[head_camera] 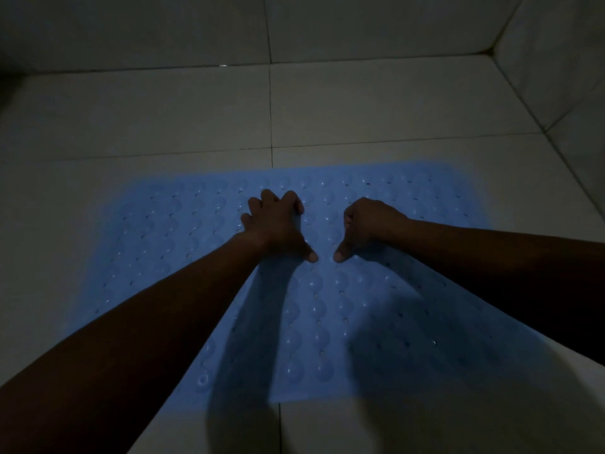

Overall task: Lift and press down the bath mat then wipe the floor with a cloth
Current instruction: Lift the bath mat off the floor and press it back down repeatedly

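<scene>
Pale tiled floor (360, 103), dark grout lines, blue bath mat (170, 244) lying flat on it

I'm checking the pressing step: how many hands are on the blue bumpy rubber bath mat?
2. The left hand lies, fingers spread, near the middle of the blue bumpy rubber bath mat; the right hand, fingers curled, presses just beside it, thumbs nearly touching. None hidden.

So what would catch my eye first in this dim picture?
The blue bath mat stands out against the pale tiled floor at the centre. Then the two bare hands resting on its middle, thumbs nearly meeting: the left hand with fingers spread, the right hand with fingers curled.
</scene>
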Demonstrator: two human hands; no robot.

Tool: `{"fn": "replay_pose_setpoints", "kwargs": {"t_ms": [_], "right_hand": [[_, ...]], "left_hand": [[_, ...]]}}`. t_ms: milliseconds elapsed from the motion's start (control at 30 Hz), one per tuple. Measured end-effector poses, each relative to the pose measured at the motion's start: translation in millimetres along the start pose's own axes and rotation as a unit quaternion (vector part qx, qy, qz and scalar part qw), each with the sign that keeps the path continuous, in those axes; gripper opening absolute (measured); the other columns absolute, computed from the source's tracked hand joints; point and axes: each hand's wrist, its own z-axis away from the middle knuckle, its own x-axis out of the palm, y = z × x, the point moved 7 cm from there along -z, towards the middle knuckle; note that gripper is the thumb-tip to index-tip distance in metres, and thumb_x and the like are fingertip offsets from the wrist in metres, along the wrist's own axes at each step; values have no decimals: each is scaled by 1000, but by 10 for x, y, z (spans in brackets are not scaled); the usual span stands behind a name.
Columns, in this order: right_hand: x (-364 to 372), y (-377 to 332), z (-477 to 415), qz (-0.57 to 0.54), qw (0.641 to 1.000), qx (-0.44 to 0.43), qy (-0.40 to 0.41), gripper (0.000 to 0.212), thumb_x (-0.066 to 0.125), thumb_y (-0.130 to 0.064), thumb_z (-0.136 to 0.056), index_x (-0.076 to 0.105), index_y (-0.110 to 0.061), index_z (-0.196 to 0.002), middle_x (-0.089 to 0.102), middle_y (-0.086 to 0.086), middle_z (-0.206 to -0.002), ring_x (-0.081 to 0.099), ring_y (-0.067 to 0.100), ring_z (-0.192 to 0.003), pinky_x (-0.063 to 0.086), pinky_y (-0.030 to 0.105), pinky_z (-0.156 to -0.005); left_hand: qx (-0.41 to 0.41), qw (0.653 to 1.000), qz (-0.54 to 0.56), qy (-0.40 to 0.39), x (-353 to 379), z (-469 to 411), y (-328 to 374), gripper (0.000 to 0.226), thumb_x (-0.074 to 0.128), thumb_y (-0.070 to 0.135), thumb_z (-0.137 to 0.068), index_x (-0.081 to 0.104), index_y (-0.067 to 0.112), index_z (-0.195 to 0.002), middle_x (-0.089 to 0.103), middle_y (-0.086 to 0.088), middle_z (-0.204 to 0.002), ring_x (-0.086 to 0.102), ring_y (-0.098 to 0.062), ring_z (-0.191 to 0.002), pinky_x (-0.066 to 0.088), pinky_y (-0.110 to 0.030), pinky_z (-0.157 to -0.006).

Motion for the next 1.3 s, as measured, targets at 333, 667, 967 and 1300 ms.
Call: {"fn": "replay_pose_setpoints", "kwargs": {"t_ms": [333, 667, 967, 1300], "right_hand": [[30, 31, 99, -27, 999, 4, 33, 84, 93, -59, -42, 65, -10, -104, 66, 8, -103, 65, 28, -94, 56, 41, -82], [233, 89, 424, -30, 995, -88, 25, 49, 95, -48, -51, 61, -21, -73, 64, 0, -88, 64, 18, -82, 53, 33, -69], [275, -86, 115, 131, 987, 58, -68, 134, 91, -60, -46, 28, -9, -153, 38, 14, -151, 44, 37, -135, 43, 48, -108], [425, 71, 675, -30, 997, -74, -3, 56, 94, -49, -53, 53, -26, -85, 47, 6, -113, 54, 22, -98, 52, 37, -86]], "left_hand": [[12, 1000, -18, 11, -3, 110, 26, 95, 89, 58, -53, 42, 34, -131, 30, -11, -143, 24, -37, -136, 27, -57, -108], [45, 996, -74, 8, 153, 279, 14, 121, 89, 64, -46, 27, 34, -146, 23, -7, -147, 21, -34, -138, 26, -55, -109], [19, 996, -82, -2, 116, 283, 111, 123, 92, 55, -44, 26, 29, -144, 26, -11, -143, 24, -36, -134, 26, -53, -107], [39, 992, -99, -62, 332, 592, -10, 137, 85, 68, -50, 4, 37, -156, -5, -5, -163, -3, -35, -148, 15, -60, -114]]}}
